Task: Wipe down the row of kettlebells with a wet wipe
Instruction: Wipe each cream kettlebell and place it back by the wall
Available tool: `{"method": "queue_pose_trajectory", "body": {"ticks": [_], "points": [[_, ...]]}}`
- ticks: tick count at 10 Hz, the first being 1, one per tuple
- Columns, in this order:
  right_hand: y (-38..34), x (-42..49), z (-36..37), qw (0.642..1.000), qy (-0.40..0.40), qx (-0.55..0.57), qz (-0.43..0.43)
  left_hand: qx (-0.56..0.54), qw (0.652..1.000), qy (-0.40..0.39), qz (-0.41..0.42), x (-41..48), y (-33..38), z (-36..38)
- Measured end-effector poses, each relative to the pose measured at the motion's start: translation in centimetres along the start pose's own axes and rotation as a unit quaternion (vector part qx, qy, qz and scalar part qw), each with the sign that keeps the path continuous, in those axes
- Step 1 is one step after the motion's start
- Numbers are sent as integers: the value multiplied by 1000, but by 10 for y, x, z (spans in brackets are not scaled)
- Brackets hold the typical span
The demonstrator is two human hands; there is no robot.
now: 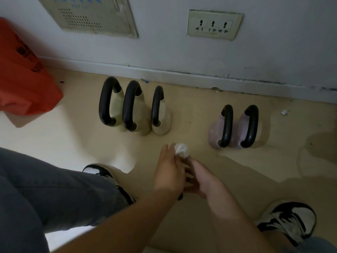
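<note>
White wipe point(181, 150), bunched, sits pinched in the fingers of the left hand point(170, 173). The right hand point(201, 179) is cupped close beside it; I cannot tell if it grips anything. Along the wall stand three cream kettlebells point(134, 110) and, well apart, two pink ones point(237, 128), none touched now. Whether any is already wiped doesn't show, so most of the job seems left.

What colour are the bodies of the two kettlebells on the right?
Pale pink or lilac bodies, with black handles, seen in the head view.
</note>
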State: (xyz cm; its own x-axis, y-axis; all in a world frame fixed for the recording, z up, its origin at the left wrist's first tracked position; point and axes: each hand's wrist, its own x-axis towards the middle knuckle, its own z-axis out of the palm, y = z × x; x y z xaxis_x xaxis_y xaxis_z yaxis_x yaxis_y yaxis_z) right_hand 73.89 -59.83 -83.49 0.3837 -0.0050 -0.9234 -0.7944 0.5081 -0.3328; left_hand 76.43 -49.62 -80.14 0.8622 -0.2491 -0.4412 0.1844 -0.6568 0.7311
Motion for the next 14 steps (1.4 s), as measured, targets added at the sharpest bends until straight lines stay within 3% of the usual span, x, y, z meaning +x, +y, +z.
{"method": "queue_pose_trajectory", "body": {"ticks": [1, 2, 3, 4, 5, 6, 7, 8, 9, 10, 11, 12, 13, 14], "points": [[-3, -4, -1, 1000, 13, 19, 1, -68, 994, 41, 80, -48, -25, 21], [-4, 3, -2, 1000, 28, -3, 4, -145, 989, 29, 16, -51, -3, 18], [7, 8, 2, 1000, 2, 18, 8, -98, 992, 28, -74, 22, 16, 5], [9, 5, 5, 998, 35, 49, 4, 1, 994, -20, -111, 59, 30, -7], [8, 9, 6, 997, 17, 69, 15, 0, 1000, 9, -12, -9, 4, 9], [5, 3, 4, 996, 19, 75, 32, -37, 994, 70, -80, -82, -26, 11], [6, 0, 5, 997, 7, 72, 20, -124, 974, 39, -185, -86, -18, 5], [7, -5, 8, 998, 8, 55, 16, -267, 929, 7, -257, -30, 19, -6], [8, -5, 10, 999, 5, 52, 14, -262, 929, -12, -261, -9, 37, -9], [5, -4, 10, 997, 26, 77, 18, -81, 975, -18, -207, -61, 2, -14], [5, -4, 12, 997, 19, 76, 15, -109, 971, -34, -211, -69, -17, -38], [5, -4, 14, 999, 38, 36, 12, -110, 968, 57, -216, -15, -8, -58], [5, -4, 13, 999, 26, 45, 7, -30, 994, 91, -43, 18, 15, -64], [7, -1, 10, 998, 20, 64, 4, 153, 974, 13, 168, 36, 28, -52]]}}
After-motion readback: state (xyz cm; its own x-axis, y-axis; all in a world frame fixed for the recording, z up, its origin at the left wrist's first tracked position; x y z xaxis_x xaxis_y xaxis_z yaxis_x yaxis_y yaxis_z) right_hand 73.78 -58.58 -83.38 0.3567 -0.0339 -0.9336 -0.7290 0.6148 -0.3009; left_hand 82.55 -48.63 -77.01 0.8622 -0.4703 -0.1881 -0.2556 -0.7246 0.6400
